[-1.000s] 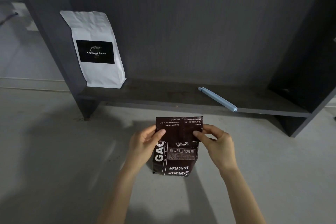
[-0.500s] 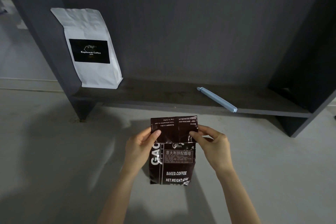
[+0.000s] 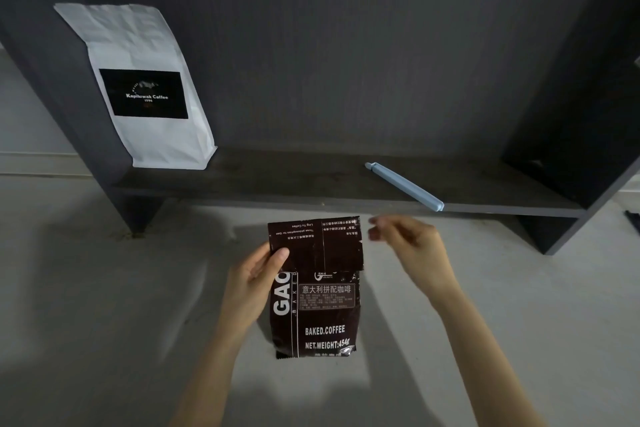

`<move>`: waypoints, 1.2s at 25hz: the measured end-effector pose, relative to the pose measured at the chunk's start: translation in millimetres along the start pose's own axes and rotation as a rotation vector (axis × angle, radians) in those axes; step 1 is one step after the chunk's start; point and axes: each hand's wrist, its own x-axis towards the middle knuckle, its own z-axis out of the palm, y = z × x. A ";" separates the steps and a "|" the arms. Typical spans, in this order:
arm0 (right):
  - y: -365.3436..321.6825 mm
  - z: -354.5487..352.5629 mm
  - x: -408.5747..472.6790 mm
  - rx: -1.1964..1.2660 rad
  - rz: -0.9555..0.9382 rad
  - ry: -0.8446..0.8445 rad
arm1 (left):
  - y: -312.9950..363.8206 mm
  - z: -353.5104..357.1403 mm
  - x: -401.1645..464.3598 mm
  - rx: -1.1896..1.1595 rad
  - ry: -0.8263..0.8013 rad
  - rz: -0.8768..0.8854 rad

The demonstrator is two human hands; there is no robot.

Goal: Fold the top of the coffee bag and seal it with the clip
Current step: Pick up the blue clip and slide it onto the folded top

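Head view: the dark brown coffee bag (image 3: 317, 291) stands on the grey floor (image 3: 104, 288), top flap folded down — left hand (image 3: 254, 282) pinching its upper left edge. Right hand (image 3: 412, 246) hovers beside it, fingers loosely curled, empty. A blue clip (image 3: 404, 186) lies on the dark shelf (image 3: 277, 180); a white coffee bag (image 3: 142, 87) leans at left.

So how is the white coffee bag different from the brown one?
The white coffee bag stands on the shelf with its top straight up; the brown coffee bag is held in the left hand with its top folded down. White has one small black label; brown is covered in print. Both are coffee bags.
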 end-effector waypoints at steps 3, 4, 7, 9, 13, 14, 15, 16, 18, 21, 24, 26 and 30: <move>1.1 -20.6 25.4 -0.207 -0.041 0.353 | -0.1 -0.8 1.5 0.008 0.004 -0.036; 3.7 -28.0 34.5 -0.299 -0.043 0.409 | 0.2 -1.1 1.8 0.015 0.008 -0.046; 15.9 -41.6 58.6 -0.480 -0.016 0.397 | 1.7 -1.5 2.4 0.021 0.018 -0.056; 21.9 -43.0 68.0 -0.543 0.011 0.324 | 2.6 -1.3 1.9 0.043 0.027 -0.052; 27.2 -40.3 73.5 -0.670 0.058 0.244 | 2.8 -0.3 0.0 0.053 0.028 -0.041; 26.9 -40.0 74.2 -0.665 0.058 0.246 | 3.5 -0.3 -0.6 0.055 0.027 -0.044; 26.3 -40.0 75.1 -0.658 0.053 0.250 | 3.9 0.1 -1.0 0.058 0.028 -0.046; 26.3 -40.0 75.7 -0.653 0.047 0.254 | 4.3 0.3 -1.5 0.061 0.030 -0.046; 26.7 -40.0 76.7 -0.641 0.044 0.264 | 5.2 0.6 -2.3 0.067 0.030 -0.041; 27.2 -38.4 72.1 -0.619 0.040 0.272 | 8.3 1.2 -4.7 0.067 0.025 -0.037; 20.2 -32.7 56.1 -0.507 -0.020 0.306 | 12.9 1.4 -7.1 0.057 0.013 -0.027; 10.8 -26.1 39.3 -0.406 -0.055 0.280 | 15.4 2.1 -7.6 0.046 -0.008 -0.011; -4.9 -13.8 4.2 -0.279 -0.123 0.189 | 20.3 4.6 -11.1 0.022 -0.025 0.044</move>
